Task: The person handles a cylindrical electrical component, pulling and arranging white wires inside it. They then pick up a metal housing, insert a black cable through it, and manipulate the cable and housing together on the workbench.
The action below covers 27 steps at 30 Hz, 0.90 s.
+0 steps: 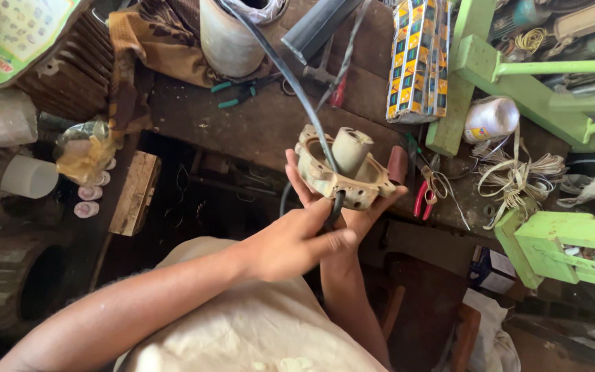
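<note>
My right hand [352,213] cradles the housing [342,169] above the bench [256,124]; left hand [290,241] pinches the black cable [290,76] at its edge. I judge threading underway; next, feed cable deeper.

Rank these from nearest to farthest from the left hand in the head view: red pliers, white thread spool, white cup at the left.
From the left hand, which grips the black cable:
1. Red pliers, just right on the bench edge.
2. White thread spool, farther right and up.
3. White cup, far left.
</note>
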Tool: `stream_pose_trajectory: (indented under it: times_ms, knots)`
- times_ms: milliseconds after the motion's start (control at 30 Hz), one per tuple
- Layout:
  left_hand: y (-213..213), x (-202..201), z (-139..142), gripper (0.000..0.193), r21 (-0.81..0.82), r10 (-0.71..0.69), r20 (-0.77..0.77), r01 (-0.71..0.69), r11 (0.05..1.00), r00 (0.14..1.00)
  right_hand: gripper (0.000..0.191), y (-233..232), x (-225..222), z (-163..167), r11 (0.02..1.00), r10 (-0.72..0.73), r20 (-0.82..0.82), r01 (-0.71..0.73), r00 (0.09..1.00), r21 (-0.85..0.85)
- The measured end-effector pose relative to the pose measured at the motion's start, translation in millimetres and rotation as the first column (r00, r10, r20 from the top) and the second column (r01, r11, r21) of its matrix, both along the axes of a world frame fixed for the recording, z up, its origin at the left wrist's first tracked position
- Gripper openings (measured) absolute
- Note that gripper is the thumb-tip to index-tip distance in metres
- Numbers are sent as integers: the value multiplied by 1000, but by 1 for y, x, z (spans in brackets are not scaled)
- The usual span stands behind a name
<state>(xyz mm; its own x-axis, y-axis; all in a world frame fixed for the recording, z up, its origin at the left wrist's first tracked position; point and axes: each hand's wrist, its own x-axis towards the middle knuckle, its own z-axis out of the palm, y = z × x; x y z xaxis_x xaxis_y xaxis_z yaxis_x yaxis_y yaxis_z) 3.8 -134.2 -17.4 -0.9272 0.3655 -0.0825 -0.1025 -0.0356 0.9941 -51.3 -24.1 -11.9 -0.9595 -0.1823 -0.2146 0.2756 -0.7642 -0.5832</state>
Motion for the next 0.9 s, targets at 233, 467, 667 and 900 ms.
stream_pose_trajectory:
  times_ms: [233, 467, 667, 900]
  knots:
    - [10, -13, 18, 54, -484, 132, -352, -301, 822, 927, 74, 6, -38, -25, 986, 38, 37, -32, 999, -163]
    - [23, -35, 10, 31, -548, 232, -338, -391, 740, 912, 72, 25, -96, -70, 1000, 26, -162, -25, 986, 12]
    - [34, -34, 22, 28, -566, 232, -321, -383, 730, 918, 80, 30, -145, -83, 999, 50, 93, -51, 994, 6]
    - [13, -20, 47, 28, -550, 320, -305, -440, 710, 897, 86, -16, -197, -62, 985, 167, 55, -169, 984, 26]
